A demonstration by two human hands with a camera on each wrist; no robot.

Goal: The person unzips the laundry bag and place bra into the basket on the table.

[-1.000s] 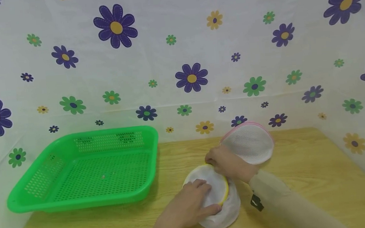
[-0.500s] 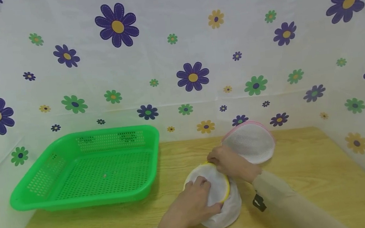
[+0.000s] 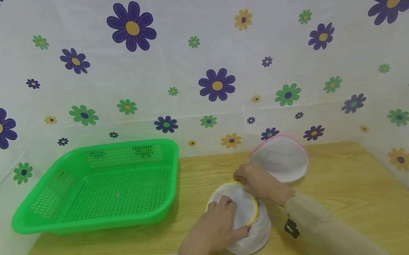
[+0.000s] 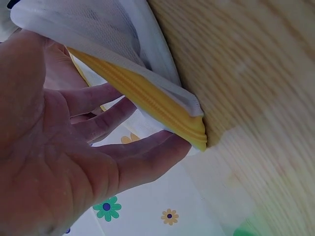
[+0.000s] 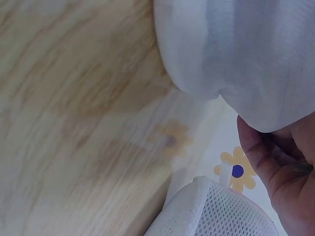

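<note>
A white mesh laundry bag (image 3: pixel 251 240) with a yellow zip trim lies on the table in front of me. My left hand (image 3: pixel 214 230) holds it from the near left, its thumb by the yellow trim and its fingers bent over the white mesh. In the left wrist view, the fingertips touch the yellow zip (image 4: pixel 152 101). My right hand (image 3: pixel 257 182) pinches the far edge of the bag, where the yellow trim ends under its fingers. Those fingertips are partly hidden behind the white cloth (image 5: pixel 241 64) in the right wrist view.
Behind my right hand lies a second white mesh bag (image 3: pixel 282 159) with pink trim. A large green plastic basket (image 3: pixel 100 223) stands on the left of the wooden table (image 3: pixel 350 196). A flower-printed white sheet (image 3: pixel 185 65) hangs behind the table.
The left hand's fingers are a little more bent over the bag. The right hand keeps its pinch at the far edge. The head view has shifted slightly.
</note>
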